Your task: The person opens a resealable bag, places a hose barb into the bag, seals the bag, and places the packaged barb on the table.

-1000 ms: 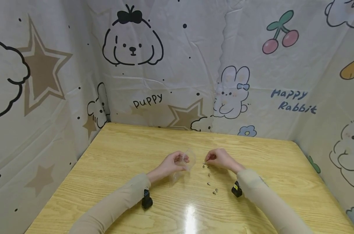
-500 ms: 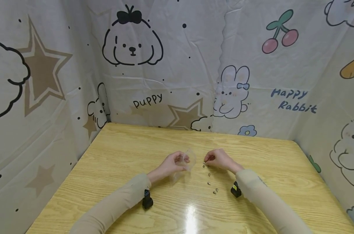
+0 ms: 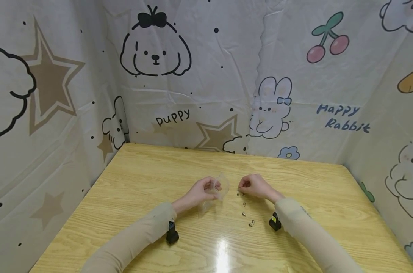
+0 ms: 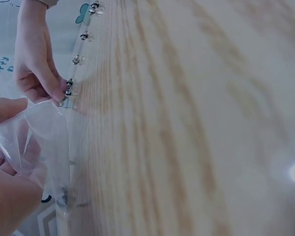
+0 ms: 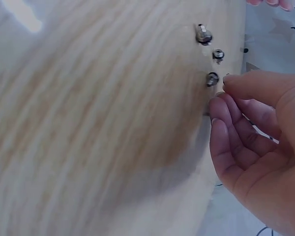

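While the left hand (image 3: 201, 190) grips a clear plastic bag (image 4: 51, 142) between its thumb and curled fingers, the right hand (image 3: 260, 186) bends down to the desk (image 3: 141, 178) just beyond, toward the right edge, thumb and fingertips brought together. Whether those tips pinch a small piece cannot be told; the fingers themselves hide the spot.

The bag is near the middle of the desk, well apart from its left and right edges. Its long axis slants: the rounded upper rim points toward the right edge, facing the right hand, and the lower end trails toward the near left corner. Through the film at that lower end shows a small dark shape (image 4: 64, 196), blurred; whether the bag's tip touches the wood is unclear.

Small metal pieces (image 3: 244, 204) lie on the desk in a loose row, starting just beside the right fingertips and running toward the near edge while drifting to the right. One piece midway along has its long axis roughly between far and near edges; the next (image 3: 244, 214) lies aslant. At the near end, two pieces (image 3: 250, 225) sit side by side.

Black wrist cameras (image 3: 172, 233) hang below both pale sleeves (image 3: 135, 237). Behind the far edge stands a printed cloth (image 3: 206, 91).
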`<state>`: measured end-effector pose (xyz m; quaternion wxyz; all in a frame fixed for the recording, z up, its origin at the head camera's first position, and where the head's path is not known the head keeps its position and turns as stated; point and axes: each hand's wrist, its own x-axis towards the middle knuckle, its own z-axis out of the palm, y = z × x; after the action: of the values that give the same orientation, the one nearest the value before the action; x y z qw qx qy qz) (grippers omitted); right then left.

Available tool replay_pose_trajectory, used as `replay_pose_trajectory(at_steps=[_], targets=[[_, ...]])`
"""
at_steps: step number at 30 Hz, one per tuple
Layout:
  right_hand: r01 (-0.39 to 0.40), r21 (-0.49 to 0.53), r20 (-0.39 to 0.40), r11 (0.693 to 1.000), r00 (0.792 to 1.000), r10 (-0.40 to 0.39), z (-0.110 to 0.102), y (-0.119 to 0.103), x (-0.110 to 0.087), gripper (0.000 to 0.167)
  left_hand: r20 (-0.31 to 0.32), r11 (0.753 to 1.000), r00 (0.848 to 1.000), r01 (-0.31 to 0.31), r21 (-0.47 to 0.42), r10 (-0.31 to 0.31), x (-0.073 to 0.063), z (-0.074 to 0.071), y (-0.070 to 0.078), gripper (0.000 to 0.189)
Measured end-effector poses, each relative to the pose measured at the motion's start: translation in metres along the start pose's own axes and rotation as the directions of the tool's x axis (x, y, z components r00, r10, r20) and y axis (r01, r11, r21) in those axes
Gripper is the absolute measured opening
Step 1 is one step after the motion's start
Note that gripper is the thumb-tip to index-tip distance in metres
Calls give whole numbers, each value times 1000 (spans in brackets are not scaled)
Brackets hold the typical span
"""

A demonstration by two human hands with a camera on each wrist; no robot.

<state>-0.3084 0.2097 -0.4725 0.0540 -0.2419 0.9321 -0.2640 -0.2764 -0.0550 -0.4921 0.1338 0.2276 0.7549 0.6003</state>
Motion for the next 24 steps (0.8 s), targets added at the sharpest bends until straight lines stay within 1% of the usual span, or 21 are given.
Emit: replay_pose_trajectory(at_steps=[3, 6, 10, 14, 18, 21, 24], targets=[[-1, -4, -17, 1000, 1000, 0, -4, -3, -1, 3, -2, 1000, 1000, 5, 0, -5, 0, 0, -2, 32], [28, -5, -46, 1000, 999, -28, -11, -7, -1, 5, -7, 1000, 1000, 14, 0, -14, 0, 1, -2, 32], [85, 7, -93, 996, 992, -84, -19, -16, -3, 5, -16, 1000, 1000, 15, -1, -15, 0, 1, -1, 31], [125, 30, -117, 992, 986, -121, -26, -28, -4, 6, -24, 1000, 1000, 15, 0, -15, 1, 2, -1, 30], [143, 58, -133, 988, 982, -134, -35, -44, -5, 7, -21, 1000, 1000, 15, -3, -15, 1, 2, -1, 29], [172, 51, -149, 984, 975, -162, -40, -57, -6, 7, -13, 1000, 1000, 9, -9, -9, 2, 2, -2, 30], [215, 21, -157, 976, 965, -209, -43, -70, -7, 9, -16, 1000, 1000, 11, -13, -11, 2, 1, -4, 31]])
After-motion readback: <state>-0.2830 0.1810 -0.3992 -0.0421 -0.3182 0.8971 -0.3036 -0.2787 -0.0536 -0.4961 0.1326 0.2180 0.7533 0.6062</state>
